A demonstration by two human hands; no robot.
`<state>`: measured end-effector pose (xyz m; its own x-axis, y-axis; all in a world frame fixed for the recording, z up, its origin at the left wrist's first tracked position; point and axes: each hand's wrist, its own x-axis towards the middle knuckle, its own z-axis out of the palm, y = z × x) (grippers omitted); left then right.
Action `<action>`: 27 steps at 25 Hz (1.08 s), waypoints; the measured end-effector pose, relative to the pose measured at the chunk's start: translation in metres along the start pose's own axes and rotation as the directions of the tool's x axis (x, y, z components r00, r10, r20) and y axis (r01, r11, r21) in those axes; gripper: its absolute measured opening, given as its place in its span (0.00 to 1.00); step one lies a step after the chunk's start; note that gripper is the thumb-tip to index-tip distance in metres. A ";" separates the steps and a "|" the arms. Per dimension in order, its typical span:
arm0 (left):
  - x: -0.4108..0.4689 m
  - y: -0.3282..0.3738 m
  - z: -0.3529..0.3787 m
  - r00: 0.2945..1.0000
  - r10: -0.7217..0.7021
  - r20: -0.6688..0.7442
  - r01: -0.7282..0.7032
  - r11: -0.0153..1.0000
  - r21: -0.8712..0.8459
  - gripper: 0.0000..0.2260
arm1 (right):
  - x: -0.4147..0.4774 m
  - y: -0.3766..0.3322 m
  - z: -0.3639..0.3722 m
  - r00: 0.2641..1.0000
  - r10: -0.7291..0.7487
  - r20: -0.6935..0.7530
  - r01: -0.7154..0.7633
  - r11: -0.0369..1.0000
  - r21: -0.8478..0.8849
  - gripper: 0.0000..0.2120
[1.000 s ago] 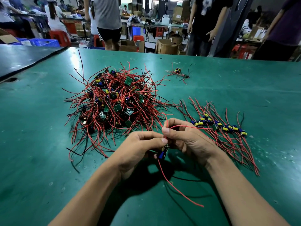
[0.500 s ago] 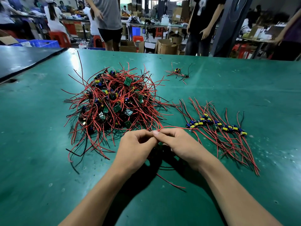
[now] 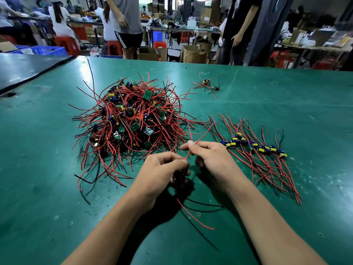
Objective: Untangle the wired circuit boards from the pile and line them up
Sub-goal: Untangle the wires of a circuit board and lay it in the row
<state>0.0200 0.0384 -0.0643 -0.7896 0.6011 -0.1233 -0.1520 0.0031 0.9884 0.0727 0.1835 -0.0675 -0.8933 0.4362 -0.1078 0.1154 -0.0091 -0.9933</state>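
**A:** Left grip [image 3: 162, 173] is curled round 1 board, mostly hidden. Right grip [image 3: 212, 159] pinches its red wire [image 3: 203, 133].

**B:** And further out?

**A:** The pile [image 3: 129, 121] is just ahead and left. The lined-up row [image 3: 254, 148] is just right, on the bench [image 3: 286, 104].

**B:** Risk?

**A:** The wire's tip points at the pile's loose strands. A hard tug could snag them, or sweep the row crooked.

No readable text, label or number anywhere.
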 end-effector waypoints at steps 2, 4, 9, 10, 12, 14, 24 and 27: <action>-0.001 0.002 0.001 0.999 -0.022 0.031 0.023 0.999 -0.030 0.05 | 0.002 0.001 -0.003 1.000 0.005 -0.018 -0.004 0.999 0.041 0.12; -0.002 0.003 0.001 0.998 -0.040 0.041 0.042 0.997 -0.057 0.05 | 0.002 0.001 -0.003 1.000 0.008 0.007 -0.009 0.995 0.101 0.12; -0.003 0.003 0.003 0.998 -0.050 0.046 0.055 0.993 -0.101 0.04 | 0.002 0.000 -0.002 0.987 0.000 0.161 -0.050 0.952 0.302 0.13; -0.003 0.003 0.003 0.999 -0.036 0.041 0.040 0.994 -0.101 0.05 | 0.002 0.001 -0.002 0.984 0.002 0.178 -0.056 0.954 0.295 0.13; -0.004 0.003 0.004 1.000 -0.015 0.027 0.018 0.993 -0.115 0.07 | 0.002 0.003 -0.002 0.981 0.016 0.195 -0.074 0.954 0.292 0.13; -0.003 0.002 0.004 1.000 0.011 0.008 -0.010 0.995 -0.097 0.07 | 0.004 0.005 0.000 0.978 0.035 0.205 -0.097 0.949 0.299 0.13; 0.003 0.000 -0.001 0.997 -0.076 0.005 0.076 0.982 -0.172 0.06 | 0.002 0.006 -0.005 0.949 0.047 0.313 -0.133 0.956 0.260 0.11; 0.004 0.000 -0.003 0.994 -0.105 0.036 0.110 0.974 -0.198 0.07 | 0.001 0.004 -0.004 0.974 -0.001 0.228 -0.062 0.960 0.271 0.08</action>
<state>0.0152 0.0381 -0.0648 -0.7475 0.6255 -0.2235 -0.3531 -0.0892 0.9313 0.0738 0.1880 -0.0712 -0.9689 0.2200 -0.1136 0.0488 -0.2802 -0.9587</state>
